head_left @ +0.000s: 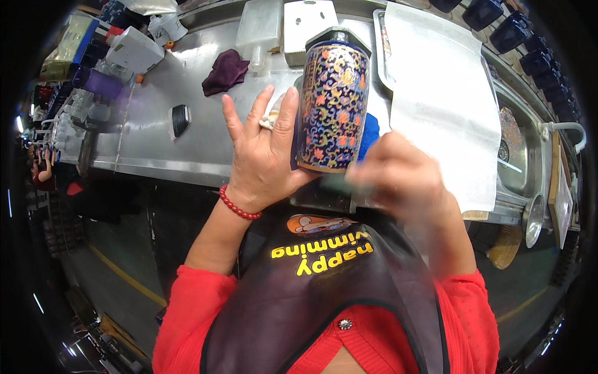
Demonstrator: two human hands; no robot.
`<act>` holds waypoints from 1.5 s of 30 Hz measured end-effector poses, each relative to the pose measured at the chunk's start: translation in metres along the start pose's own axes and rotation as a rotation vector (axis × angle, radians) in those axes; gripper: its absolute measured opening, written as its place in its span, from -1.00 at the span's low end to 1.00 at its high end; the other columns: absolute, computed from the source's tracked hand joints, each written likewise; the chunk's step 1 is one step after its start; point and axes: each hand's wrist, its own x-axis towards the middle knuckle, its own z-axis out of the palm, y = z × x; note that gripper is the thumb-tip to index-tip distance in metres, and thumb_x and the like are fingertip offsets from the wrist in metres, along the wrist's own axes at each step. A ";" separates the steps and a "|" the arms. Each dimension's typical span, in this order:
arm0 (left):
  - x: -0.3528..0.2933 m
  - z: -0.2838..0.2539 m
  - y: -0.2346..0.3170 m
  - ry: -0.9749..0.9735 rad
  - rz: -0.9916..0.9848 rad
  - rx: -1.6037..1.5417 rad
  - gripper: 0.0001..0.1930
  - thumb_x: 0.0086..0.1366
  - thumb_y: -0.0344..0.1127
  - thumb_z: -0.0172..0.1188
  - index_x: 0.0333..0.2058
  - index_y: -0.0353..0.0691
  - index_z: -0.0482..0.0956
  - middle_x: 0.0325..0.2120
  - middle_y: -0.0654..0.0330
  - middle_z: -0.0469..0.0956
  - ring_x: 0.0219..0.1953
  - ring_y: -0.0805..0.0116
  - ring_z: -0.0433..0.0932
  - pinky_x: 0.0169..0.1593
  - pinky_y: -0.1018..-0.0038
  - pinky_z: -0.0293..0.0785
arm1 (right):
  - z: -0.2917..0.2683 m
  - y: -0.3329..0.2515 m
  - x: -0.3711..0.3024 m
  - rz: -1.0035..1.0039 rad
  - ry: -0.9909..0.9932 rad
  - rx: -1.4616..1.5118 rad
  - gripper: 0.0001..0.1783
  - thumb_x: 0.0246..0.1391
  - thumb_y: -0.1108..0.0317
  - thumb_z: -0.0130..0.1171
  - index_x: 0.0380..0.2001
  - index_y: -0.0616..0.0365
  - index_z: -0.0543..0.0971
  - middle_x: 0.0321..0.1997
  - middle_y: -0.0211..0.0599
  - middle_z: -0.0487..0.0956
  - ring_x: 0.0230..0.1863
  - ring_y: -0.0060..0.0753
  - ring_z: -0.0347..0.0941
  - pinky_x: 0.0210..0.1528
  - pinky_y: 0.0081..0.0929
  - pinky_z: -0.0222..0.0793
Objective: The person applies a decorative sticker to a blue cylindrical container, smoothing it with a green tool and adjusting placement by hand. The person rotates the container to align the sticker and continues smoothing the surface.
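Observation:
A dark blue jar-shaped container point(333, 109) with a gold, orange and green floral pattern extends away from me near the metal counter's front edge. My left hand point(265, 149) is along its left side, fingers stretched and spread, with the thumb reaching toward its lower end. A white wrap point(270, 118) circles one finger, and a red bead bracelet point(238, 204) is on that wrist. My right hand point(398, 168), smeared by motion, is closed at the container's lower right. A blurred green piece point(337, 184), perhaps a pad, shows at its fingertips. Behind it lies a blue cloth point(369, 134).
White paper point(436, 106) covers the right of the counter point(156, 143), beside a sink point(523, 156). Leftward lie a purple cloth point(226, 71) and a small black object point(180, 119). White boxes point(309, 25) stand at the back; dark blue containers point(511, 31) line the far right.

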 end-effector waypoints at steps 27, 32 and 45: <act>-0.007 0.011 0.018 -0.061 -0.081 -0.420 -0.02 0.26 0.11 0.31 0.43 -0.43 0.11 0.31 -0.21 0.30 0.43 -0.36 0.03 0.46 -0.20 -0.34 | 0.020 0.005 -0.068 0.253 0.265 -0.047 -0.72 0.00 0.56 0.42 -0.19 0.26 0.60 -0.35 -0.14 0.58 -0.38 -0.15 0.53 -0.36 -0.34 0.45; 0.000 0.013 0.027 -0.064 -0.123 -0.427 0.01 0.20 -0.03 0.37 0.44 -0.46 0.05 0.30 -0.20 0.32 0.41 -0.32 0.06 0.46 -0.17 -0.32 | 0.019 0.001 -0.071 0.280 0.260 -0.040 -0.68 -0.01 0.58 0.42 -0.16 0.25 0.59 -0.33 -0.13 0.59 -0.36 -0.12 0.54 -0.34 -0.30 0.46; -0.005 0.015 0.020 -0.093 -0.214 -0.612 -0.13 0.35 -0.08 0.25 0.41 -0.54 0.08 0.37 -0.29 0.18 0.41 -0.26 0.09 0.47 -0.02 -0.10 | 0.039 -0.011 -0.072 0.221 0.032 -0.201 -0.34 -0.08 0.62 0.29 0.19 0.06 0.61 0.40 0.16 0.39 0.18 0.16 0.43 0.25 -0.06 0.40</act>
